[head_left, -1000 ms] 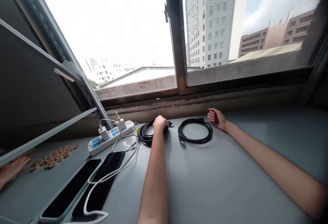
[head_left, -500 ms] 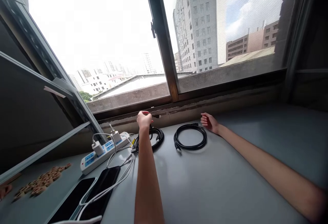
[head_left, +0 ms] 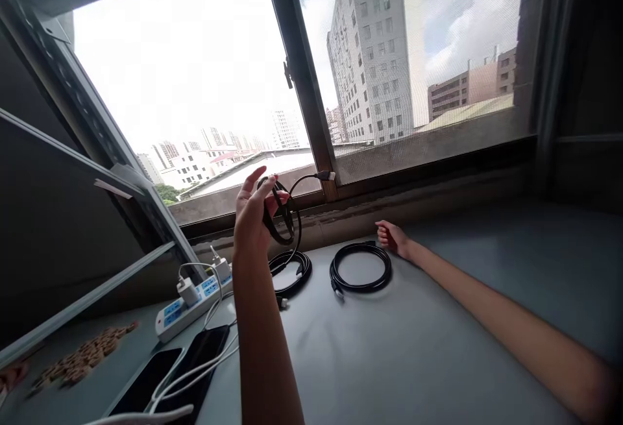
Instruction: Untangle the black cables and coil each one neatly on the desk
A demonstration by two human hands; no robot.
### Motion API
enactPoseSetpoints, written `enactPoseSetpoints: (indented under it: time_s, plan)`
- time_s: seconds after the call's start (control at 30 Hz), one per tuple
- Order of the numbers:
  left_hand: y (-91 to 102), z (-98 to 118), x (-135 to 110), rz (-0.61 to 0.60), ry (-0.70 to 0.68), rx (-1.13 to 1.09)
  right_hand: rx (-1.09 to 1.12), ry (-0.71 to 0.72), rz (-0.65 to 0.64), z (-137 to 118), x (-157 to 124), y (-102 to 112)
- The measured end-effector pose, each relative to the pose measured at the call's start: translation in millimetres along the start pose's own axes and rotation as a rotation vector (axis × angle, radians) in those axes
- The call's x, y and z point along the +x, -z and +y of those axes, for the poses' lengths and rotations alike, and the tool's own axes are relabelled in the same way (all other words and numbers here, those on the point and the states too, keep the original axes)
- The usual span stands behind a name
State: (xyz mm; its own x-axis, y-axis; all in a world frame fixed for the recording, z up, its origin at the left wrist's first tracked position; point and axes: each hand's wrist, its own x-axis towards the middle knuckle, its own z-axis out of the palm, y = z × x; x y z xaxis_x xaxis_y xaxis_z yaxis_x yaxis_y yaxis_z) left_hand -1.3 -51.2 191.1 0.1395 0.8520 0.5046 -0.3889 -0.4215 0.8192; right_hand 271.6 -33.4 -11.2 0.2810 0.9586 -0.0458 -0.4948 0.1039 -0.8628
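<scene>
Raised above the table, my left hand (head_left: 254,207) grips a black coiled cable (head_left: 285,233). One connector end (head_left: 326,176) of that cable sticks out to the right, in front of the window frame. Below it a second black cable coil (head_left: 304,274) lies on the table, partly hidden by my left forearm. To its right rests a third black cable coil (head_left: 363,285), a round loop with a connector at its lower left. Beside that loop, my right hand (head_left: 392,238) rests on the table with curled fingers and nothing visible in them.
A white power strip (head_left: 172,321) with white chargers plugged in stands to the left. Two dark phones or tablets (head_left: 207,347) with white cables lie in front of it. Small brown pieces (head_left: 87,353) are piled at far left. A window (head_left: 316,120) and metal shelf frame (head_left: 156,198) stand behind.
My left hand has lifted the coiled cable up off the table, its connector now higher. The right hand stays beside the round coil. The view has tilted slightly.
</scene>
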Motion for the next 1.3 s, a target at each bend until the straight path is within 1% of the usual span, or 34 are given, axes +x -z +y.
enactPoseSetpoints:
  time_s: [0.1,0.2,0.23,0.3,0.37,0.4,0.43,0.47,0.5,0.53,0.57,0.63,0.7,0.77,0.83,0.9,0.93,0.97,1.03,1.13,1.2,1.3]
  plan:
    - [-10.2,2.8,-6.4,-0.097,-0.031,0.019,-0.059,0.057,-0.068,-23.2,-9.5,-19.6]
    - [-19.2,2.0,-10.6,-0.161,-0.045,0.058,-0.110,0.132,-0.188,-59.5,-25.4,-41.8]
    - [-22.0,1.2,-11.5,-0.152,-0.042,0.061,-0.127,0.162,-0.217,-72.5,-32.4,-48.6]
    - [-27.7,-0.9,-12.5,-0.087,-0.046,0.041,-0.158,0.236,-0.236,-96.6,-48.7,-60.5]
    - [-33.8,-3.7,-13.3,-0.018,-0.071,0.009,-0.214,0.339,-0.196,-115.1,-67.4,-71.1]
    - [-37.1,-5.3,-13.8,-0.001,-0.088,-0.002,-0.315,0.491,-0.087,-121.4,-77.1,-76.5]
    - [-40.6,-6.9,-14.7,0.000,-0.105,-0.006,-0.371,0.640,0.011,-125.5,-86.6,-82.1]
    - [-44.2,-8.7,-15.7,-0.009,-0.120,-0.005,-0.405,0.764,0.068,-127.2,-95.5,-87.9]
    - [-47.7,-10.3,-17.0,-0.025,-0.134,-0.003,-0.453,0.848,0.072,-126.8,-103.3,-93.7]
    - [-51.2,-11.9,-18.5,-0.048,-0.149,-0.008,-0.524,0.886,0.036,-124.4,-109.7,-99.4]
    - [-54.3,-13.3,-20.0,-0.080,-0.162,-0.016,-0.620,0.887,-0.040,-120.7,-114.5,-104.5]
    - [-58.7,-15.2,-22.9,-0.161,-0.186,-0.019,-0.801,0.818,-0.208,-111.5,-119.4,-112.6]
    - [-59.7,-16.0,-24.7,-0.227,-0.211,0.013,-0.867,0.714,-0.361,-104.4,-120.5,-117.4]
    - [-57.6,-15.5,-25.2,-0.268,-0.236,0.067,-0.783,0.599,-0.466,-102.5,-122.2,-119.8]
    - [-54.1,-14.5,-24.7,-0.298,-0.257,0.100,-0.627,0.486,-0.535,-105.0,-127.6,-121.6]
    - [-51.6,-13.5,-23.8,-0.321,-0.273,0.111,-0.510,0.415,-0.599,-108.3,-135.7,-124.0]
    - [-51.2,-13.3,-23.5,-0.325,-0.286,0.109,-0.485,0.408,-0.632,-109.0,-139.3,-125.6]
    - [-51.4,-13.2,-23.4,-0.325,-0.306,0.107,-0.480,0.421,-0.654,-108.7,-141.9,-127.2]
    - [-53.0,-13.4,-23.4,-0.319,-0.372,0.111,-0.495,0.468,-0.655,-105.2,-142.6,-130.1]
    - [-53.7,-13.0,-22.7,-0.276,-0.468,0.154,-0.458,0.518,-0.635,-98.5,-133.5,-130.8]
    - [-49.8,-10.8,-21.0,-0.195,-0.501,0.186,-0.348,0.522,-0.612,-98.5,-126.1,-128.2]
    - [-36.7,-3.2,-17.4,-0.059,-0.521,0.175,-0.173,0.520,-0.486,-108.8,-121.8,-121.2]
